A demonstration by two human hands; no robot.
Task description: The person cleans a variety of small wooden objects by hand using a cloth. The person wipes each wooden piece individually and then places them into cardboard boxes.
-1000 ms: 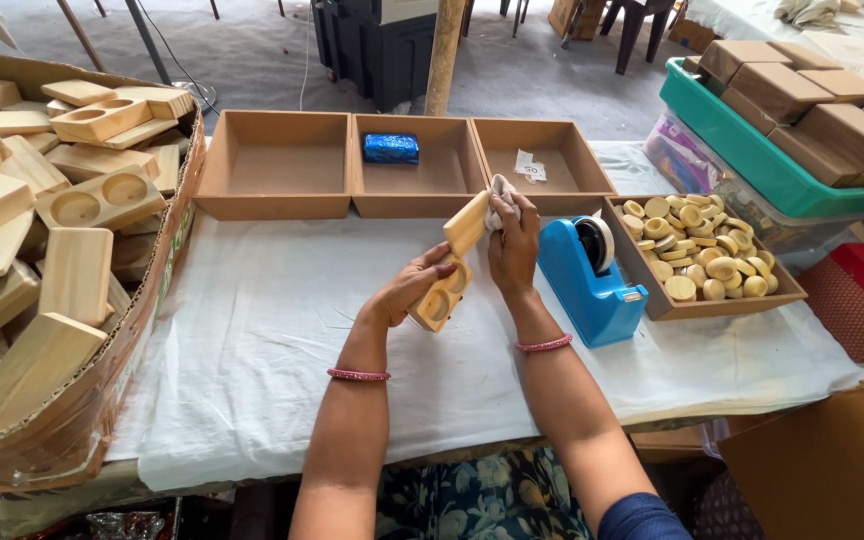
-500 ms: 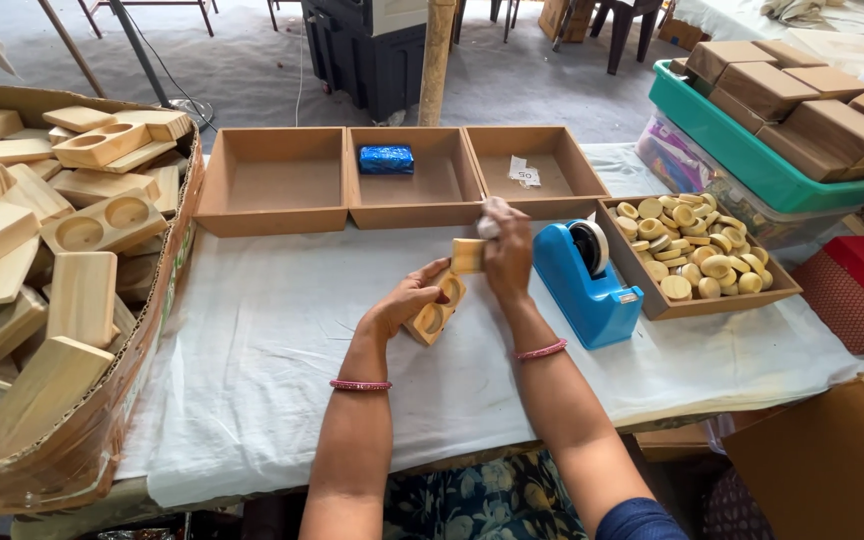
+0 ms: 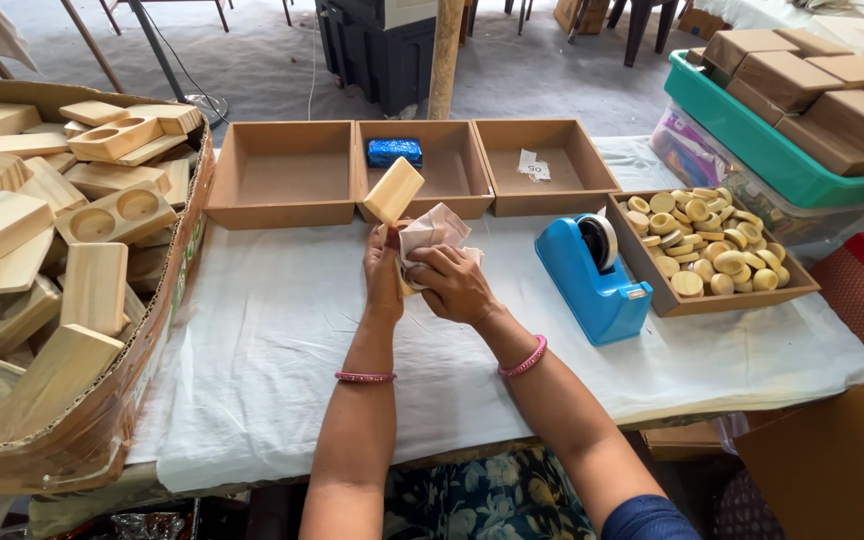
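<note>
Soft, even daylight is filling the scene, and nothing is looking dim. The white cloth [image 3: 272,330] on the surface is reflecting brightly without burning out. Only faint, short shadows are falling beside the blue tape dispenser [image 3: 592,275] and under the forearms. The dispenser's plastic is catching a mild sheen. Focus is holding sharp near the dispenser, with slight motion softness showing on the crumpled cloth [image 3: 432,232] left of it. Wide-angle bending is curving the cardboard box [image 3: 102,420] at the far left edge.
</note>
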